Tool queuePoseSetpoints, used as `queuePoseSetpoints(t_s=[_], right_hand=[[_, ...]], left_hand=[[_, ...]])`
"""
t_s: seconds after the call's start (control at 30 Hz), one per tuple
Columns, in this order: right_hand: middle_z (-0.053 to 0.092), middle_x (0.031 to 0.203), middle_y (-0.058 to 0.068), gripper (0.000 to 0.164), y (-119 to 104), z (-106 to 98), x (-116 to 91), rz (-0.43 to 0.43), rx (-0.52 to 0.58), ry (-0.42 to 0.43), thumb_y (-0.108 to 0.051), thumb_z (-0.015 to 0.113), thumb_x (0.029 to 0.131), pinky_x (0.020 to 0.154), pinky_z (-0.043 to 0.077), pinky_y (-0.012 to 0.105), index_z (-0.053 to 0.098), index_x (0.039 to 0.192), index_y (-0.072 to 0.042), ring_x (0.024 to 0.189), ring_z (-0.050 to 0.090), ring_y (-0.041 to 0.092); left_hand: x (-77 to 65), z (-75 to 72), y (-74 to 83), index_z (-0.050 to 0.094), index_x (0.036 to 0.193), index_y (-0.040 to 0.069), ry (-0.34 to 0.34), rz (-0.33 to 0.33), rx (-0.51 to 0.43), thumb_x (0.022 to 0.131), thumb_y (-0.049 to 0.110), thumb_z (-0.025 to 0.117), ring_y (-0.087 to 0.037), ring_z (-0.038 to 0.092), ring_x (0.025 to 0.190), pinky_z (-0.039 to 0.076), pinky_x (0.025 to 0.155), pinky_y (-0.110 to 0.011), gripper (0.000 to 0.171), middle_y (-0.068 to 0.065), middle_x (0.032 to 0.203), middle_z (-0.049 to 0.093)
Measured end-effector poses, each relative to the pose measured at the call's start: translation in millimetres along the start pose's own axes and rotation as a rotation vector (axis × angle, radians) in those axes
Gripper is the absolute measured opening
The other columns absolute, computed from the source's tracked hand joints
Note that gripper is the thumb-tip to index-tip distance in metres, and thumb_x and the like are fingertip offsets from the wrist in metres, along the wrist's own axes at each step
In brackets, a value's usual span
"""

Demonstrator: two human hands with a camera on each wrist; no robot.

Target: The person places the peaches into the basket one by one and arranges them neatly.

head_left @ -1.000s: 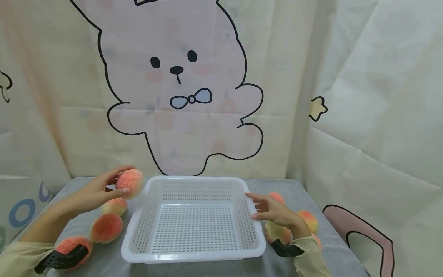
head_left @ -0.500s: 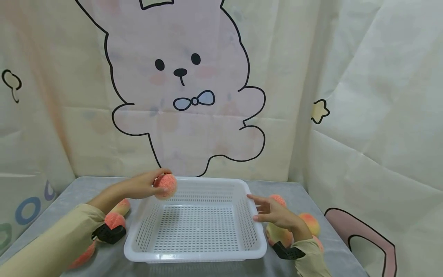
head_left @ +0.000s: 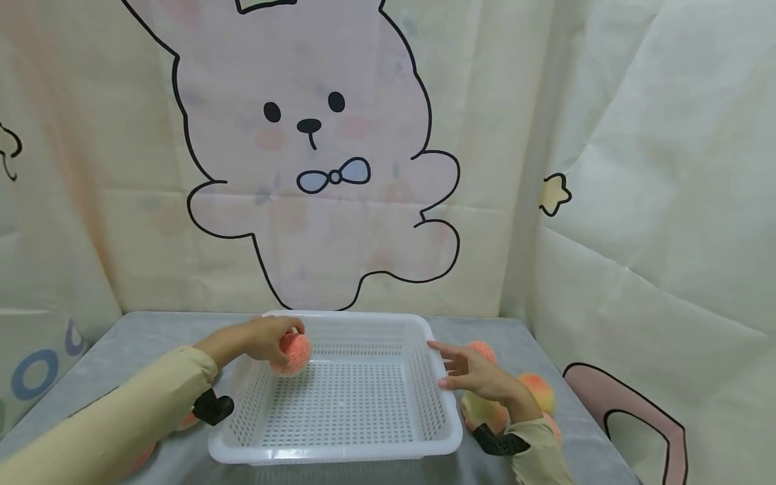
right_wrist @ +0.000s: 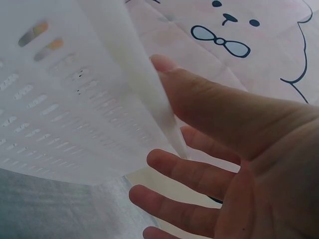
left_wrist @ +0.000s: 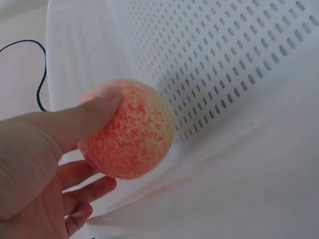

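A white plastic basket (head_left: 339,453) with slotted walls and bottom stands mid-table. Inside its left side, off the bottom in the head view, hangs a fuzzy pink-orange peach (head_left: 297,354). My left hand (head_left: 264,339) grips this peach from the left, and in the left wrist view the thumb lies across the peach (left_wrist: 137,134) with fingers behind and below. On the basket's right rim, my right hand (head_left: 479,372) rests its fingertips. Its fingers look nearly straight in the right wrist view, beside the basket wall (right_wrist: 99,114); one fingertip is hidden behind the rim.
Several peaches (head_left: 485,411) lie on the grey-covered table (head_left: 164,330) right of the basket, partly behind my right hand and wrist. Others at the left are mostly hidden by the left sleeve (head_left: 139,404). A printed curtain (head_left: 473,263) hangs behind the table.
My left hand has carried the peach rightward from outside the basket, over its left rim, then lowered it inside. The right hand has stayed on the right rim.
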State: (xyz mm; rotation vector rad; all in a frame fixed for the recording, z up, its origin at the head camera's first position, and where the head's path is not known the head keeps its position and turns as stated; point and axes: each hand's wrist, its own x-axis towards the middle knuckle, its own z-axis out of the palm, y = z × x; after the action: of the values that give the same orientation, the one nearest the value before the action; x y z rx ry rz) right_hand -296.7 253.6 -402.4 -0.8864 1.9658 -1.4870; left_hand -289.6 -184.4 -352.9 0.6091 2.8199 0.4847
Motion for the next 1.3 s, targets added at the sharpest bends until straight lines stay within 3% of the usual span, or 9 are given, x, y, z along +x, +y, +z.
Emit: queuePoseSetpoints(t_s=[0.13, 0.37, 0.63, 0.73, 0.9, 1.07, 1.3], right_hand=[[0.042, 0.149, 0.038, 0.081, -2, 0, 0, 0.022, -0.006, 0.016, -0.008, 0.067, 0.097, 0.090, 0.059, 0.041, 0.016, 0.160, 0.002, 0.122, 0.062, 0.046], [0.041, 0.149, 0.041, 0.080, 2, 1, 0, -0.013, -0.002, -0.007, -0.004, 0.064, 0.098, 0.090, 0.059, 0.042, 0.013, 0.160, 0.004, 0.125, 0.058, 0.049], [0.040, 0.150, 0.039, 0.080, 5, -1, 0, -0.031, -0.028, -0.004, -0.006, 0.064, 0.098, 0.091, 0.058, 0.039, 0.014, 0.160, 0.004, 0.129, 0.056, 0.048], [0.042, 0.149, 0.039, 0.081, 3, -2, 0, -0.021, -0.022, -0.001, -0.007, 0.065, 0.098, 0.091, 0.058, 0.040, 0.015, 0.160, 0.003, 0.127, 0.058, 0.047], [0.041, 0.151, 0.037, 0.081, 3, 1, -1, -0.015, -0.046, -0.010, -0.010, 0.065, 0.099, 0.094, 0.057, 0.036, 0.014, 0.160, 0.004, 0.130, 0.056, 0.047], [0.045, 0.152, 0.031, 0.080, 2, 2, 0, 0.018, -0.055, 0.040, -0.012, 0.067, 0.098, 0.093, 0.058, 0.037, 0.018, 0.161, -0.002, 0.130, 0.058, 0.044], [0.044, 0.152, 0.033, 0.079, 0, 1, -2, 0.029, -0.058, 0.037, -0.012, 0.066, 0.098, 0.092, 0.058, 0.038, 0.018, 0.161, -0.002, 0.128, 0.059, 0.044]], left_hand=[[0.8, 5.2, 0.8, 0.062, 0.118, 0.011, 0.031, -0.016, 0.059, 0.074, 0.013, 0.085, -0.021, 0.061, 0.100, 0.035, 0.091, -0.052, 0.050, -0.001, 0.106, 0.068], [5.2, 12.5, 10.8, 0.063, 0.117, 0.012, -0.011, -0.076, 0.216, 0.076, 0.015, 0.083, -0.030, 0.062, 0.105, 0.036, 0.100, -0.057, 0.045, -0.007, 0.113, 0.071], [6.7, 10.6, 17.3, 0.062, 0.126, 0.011, -0.054, -0.119, 0.213, 0.076, 0.018, 0.088, -0.029, 0.063, 0.106, 0.033, 0.107, -0.057, 0.057, -0.009, 0.118, 0.070], [5.7, 5.5, 19.1, 0.061, 0.127, 0.011, -0.064, -0.139, 0.195, 0.075, 0.019, 0.089, -0.027, 0.061, 0.107, 0.033, 0.108, -0.057, 0.059, -0.009, 0.118, 0.070], [-3.1, -7.6, 16.9, 0.058, 0.133, 0.011, -0.044, -0.102, 0.140, 0.087, 0.029, 0.078, -0.034, 0.061, 0.119, 0.039, 0.107, -0.062, 0.053, -0.015, 0.130, 0.067], [-19.6, -24.3, 7.9, 0.055, 0.138, 0.008, 0.021, -0.034, 0.020, 0.094, 0.038, 0.069, -0.043, 0.059, 0.124, 0.048, 0.098, -0.063, 0.055, -0.024, 0.134, 0.062], [-46.7, -31.8, -5.5, 0.052, 0.141, 0.006, 0.089, 0.012, -0.111, 0.095, 0.043, 0.067, -0.046, 0.059, 0.122, 0.052, 0.092, -0.061, 0.061, -0.028, 0.136, 0.058]])
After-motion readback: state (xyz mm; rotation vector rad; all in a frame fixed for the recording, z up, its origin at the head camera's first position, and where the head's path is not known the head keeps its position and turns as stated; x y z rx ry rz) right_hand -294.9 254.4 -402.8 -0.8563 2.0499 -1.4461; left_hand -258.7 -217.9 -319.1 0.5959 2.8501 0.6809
